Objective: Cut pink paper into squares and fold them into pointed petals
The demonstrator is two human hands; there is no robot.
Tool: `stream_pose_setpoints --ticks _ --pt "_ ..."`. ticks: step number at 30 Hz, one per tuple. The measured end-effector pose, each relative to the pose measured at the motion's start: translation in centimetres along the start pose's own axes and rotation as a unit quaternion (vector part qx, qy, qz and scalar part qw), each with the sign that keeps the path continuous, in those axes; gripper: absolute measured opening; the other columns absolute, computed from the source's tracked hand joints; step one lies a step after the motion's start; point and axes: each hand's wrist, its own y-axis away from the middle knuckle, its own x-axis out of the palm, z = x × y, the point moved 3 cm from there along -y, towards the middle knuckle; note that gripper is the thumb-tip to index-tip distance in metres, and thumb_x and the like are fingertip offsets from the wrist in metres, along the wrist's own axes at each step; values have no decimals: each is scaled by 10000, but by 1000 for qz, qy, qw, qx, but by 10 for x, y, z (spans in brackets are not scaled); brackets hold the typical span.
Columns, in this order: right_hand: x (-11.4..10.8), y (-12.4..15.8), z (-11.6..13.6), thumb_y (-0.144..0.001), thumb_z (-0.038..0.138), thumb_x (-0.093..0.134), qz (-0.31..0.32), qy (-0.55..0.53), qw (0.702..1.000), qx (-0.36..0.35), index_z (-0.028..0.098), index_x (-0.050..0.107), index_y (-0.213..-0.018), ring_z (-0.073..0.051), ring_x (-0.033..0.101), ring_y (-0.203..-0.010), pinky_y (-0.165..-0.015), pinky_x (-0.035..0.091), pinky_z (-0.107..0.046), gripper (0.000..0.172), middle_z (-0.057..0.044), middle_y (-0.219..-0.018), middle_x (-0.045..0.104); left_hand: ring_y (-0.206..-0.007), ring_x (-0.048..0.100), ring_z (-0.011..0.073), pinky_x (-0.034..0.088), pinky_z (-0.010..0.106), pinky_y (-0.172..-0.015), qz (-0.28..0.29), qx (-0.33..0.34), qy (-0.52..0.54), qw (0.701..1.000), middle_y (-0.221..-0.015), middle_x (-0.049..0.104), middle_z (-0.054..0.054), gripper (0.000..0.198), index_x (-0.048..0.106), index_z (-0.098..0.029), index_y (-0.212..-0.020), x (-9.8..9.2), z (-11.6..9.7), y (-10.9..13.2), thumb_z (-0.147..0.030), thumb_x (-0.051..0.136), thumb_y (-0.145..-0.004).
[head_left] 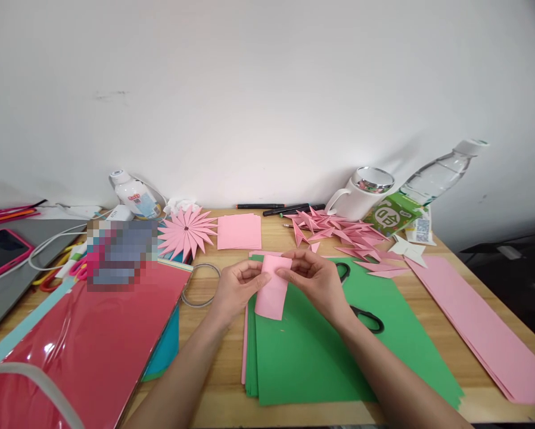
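A small pink paper (273, 295), bent over into a narrow upright shape, is held between both hands above the green sheets (321, 357). My left hand (243, 286) pinches its left edge with thumb and fingers. On the upper right edge, my right hand (314, 280) grips it the same way. Black-handled scissors (369, 320) lie on the green sheets, partly behind my right wrist. Behind the hands is a stack of pink squares (239, 232), with a pink folded paper star (187, 230) to its left.
Pink folded pieces (348, 235) lie at the back right near a white mug (361, 193) and a tilted water bottle (444, 170). Long pink strips (486, 328) are at the right. A red sheet pack (98, 339) and a phone (3, 252) lie left.
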Motion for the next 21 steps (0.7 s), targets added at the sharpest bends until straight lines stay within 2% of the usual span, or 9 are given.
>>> stream_pose_setpoints --ticks 5,12,21 --pt "2 1 2 -580 416 798 0 -7 1000 -2 184 625 -860 -180 658 -641 -630 541 -318 402 -29 -692 701 -716 653 165 504 266 -679 19 8 6 1000 -876 730 72 375 700 -151 -1005 2 -1 0 -365 727 -698" --pt "2 1 3 -579 422 796 -7 -1 1000 5 179 630 -852 -182 665 -645 -613 536 -310 402 -36 -696 710 -660 637 148 480 222 -584 4 2 -1 1000 -811 732 59 355 720 -154 -958 2 -2 0 -342 758 -659" --pt "2 2 4 -549 451 805 -12 -4 1000 9 185 618 -832 -196 669 -639 -610 540 -318 431 -34 -674 705 -639 637 146 475 223 -576 0 -3 5 1000 -799 734 59 351 725 -151 -932 3 -2 -1 -325 777 -632"
